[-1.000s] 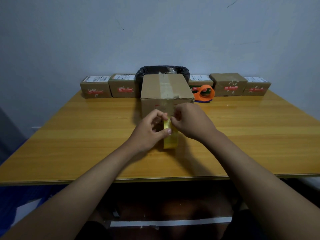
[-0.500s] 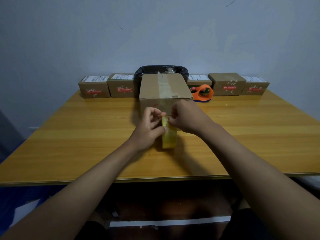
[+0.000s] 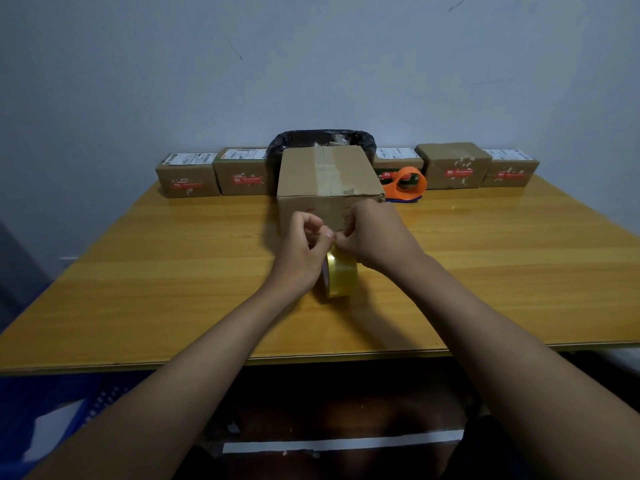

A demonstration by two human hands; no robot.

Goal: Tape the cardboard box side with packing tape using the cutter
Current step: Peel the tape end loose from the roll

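Observation:
A brown cardboard box [image 3: 325, 171] with tape along its top stands mid-table. Just in front of it a roll of clear yellowish packing tape [image 3: 341, 276] stands on edge on the table. My left hand [image 3: 303, 251] grips the roll from the left, thumb on its top. My right hand [image 3: 372, 233] pinches the tape at the top of the roll, fingertips meeting the left thumb. An orange tape cutter [image 3: 407, 185] lies behind the box to the right, out of both hands.
Several small labelled cartons [image 3: 188, 178] line the far edge of the wooden table [image 3: 173, 271], with more on the right [image 3: 453, 164]. A black-lined bin [image 3: 322, 138] sits behind the box. The table's near edge runs just under my forearms.
Both hands with the tape roll have shifted slightly forward toward the box. The right fingers stay pinched at the roll's top.

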